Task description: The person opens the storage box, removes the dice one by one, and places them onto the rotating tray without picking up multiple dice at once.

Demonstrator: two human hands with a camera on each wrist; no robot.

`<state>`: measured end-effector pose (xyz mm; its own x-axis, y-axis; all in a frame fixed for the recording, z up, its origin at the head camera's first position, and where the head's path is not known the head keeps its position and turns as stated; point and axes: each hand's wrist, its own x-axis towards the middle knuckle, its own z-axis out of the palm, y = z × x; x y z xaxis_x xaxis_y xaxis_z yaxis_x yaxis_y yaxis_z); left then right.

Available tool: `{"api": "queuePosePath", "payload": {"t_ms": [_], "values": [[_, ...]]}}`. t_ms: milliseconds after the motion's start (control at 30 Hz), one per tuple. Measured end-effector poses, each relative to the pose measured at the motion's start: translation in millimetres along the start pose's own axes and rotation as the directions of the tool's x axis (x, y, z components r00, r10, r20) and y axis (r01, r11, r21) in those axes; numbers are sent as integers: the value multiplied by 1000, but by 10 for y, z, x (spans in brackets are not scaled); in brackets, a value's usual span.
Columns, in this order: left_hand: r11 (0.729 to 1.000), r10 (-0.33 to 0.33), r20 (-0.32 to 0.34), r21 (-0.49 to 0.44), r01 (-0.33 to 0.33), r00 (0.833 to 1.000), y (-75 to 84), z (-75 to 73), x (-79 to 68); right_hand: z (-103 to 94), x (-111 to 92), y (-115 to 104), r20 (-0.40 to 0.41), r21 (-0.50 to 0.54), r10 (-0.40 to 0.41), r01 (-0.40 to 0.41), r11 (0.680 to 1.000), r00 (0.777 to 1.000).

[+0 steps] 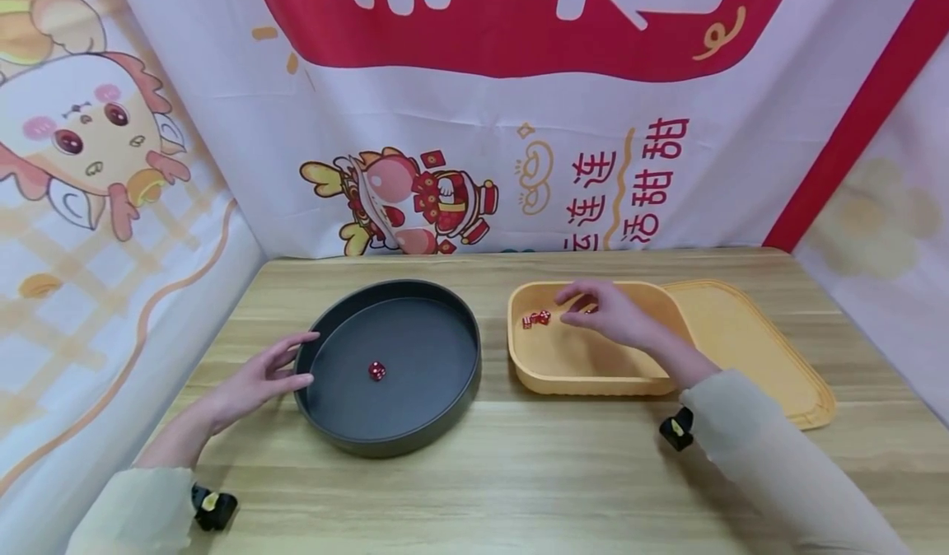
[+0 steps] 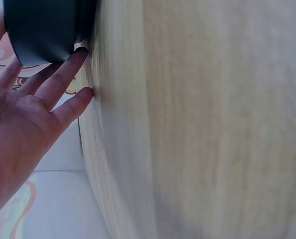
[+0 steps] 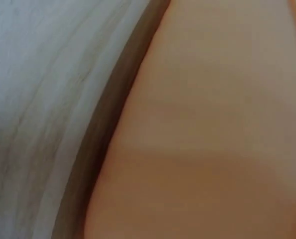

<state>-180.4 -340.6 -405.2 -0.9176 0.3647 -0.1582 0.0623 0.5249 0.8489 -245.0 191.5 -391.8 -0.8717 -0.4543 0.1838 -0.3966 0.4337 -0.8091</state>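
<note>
A dark grey round pan [image 1: 458, 390] stands on the table with one red die [image 1: 376, 370] on its floor. My left hand [image 1: 265, 376] rests at the pan's left wall, fingers spread and nearly straight. In the left wrist view the fingers [image 2: 63, 82] reach the outside of the pan [image 2: 43, 30] close to the tabletop. Over the yellow rectangular tub [image 1: 593, 384] hovers my right hand [image 1: 617, 314], thumb and forefinger apart. Several red dice [image 1: 544, 317] lie in the tub left of its fingertips. Another bit of red shows behind the fingers, partly hidden.
A yellow lid [image 1: 749, 341] lies flat to the right of the tub, partly behind it. Wood-grain tabletop [image 1: 474, 489] stretches in front of both containers. Printed cloth [image 1: 474, 118] hangs along the back and sides. Only the tub's side [image 3: 198, 124] and the table fill the right wrist view.
</note>
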Motion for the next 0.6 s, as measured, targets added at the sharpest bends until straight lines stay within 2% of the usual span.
{"api": "queuePosePath", "payload": {"t_ms": [400, 600], "values": [[1000, 20, -4, 13, -20, 1000, -26, 2, 26, 29, 34, 162, 65, -96, 104, -97, 991, 992], [1000, 18, -8, 12, -18, 1000, -31, -8, 22, 62, 39, 247, 113, -120, 115, -101, 988, 987]]}}
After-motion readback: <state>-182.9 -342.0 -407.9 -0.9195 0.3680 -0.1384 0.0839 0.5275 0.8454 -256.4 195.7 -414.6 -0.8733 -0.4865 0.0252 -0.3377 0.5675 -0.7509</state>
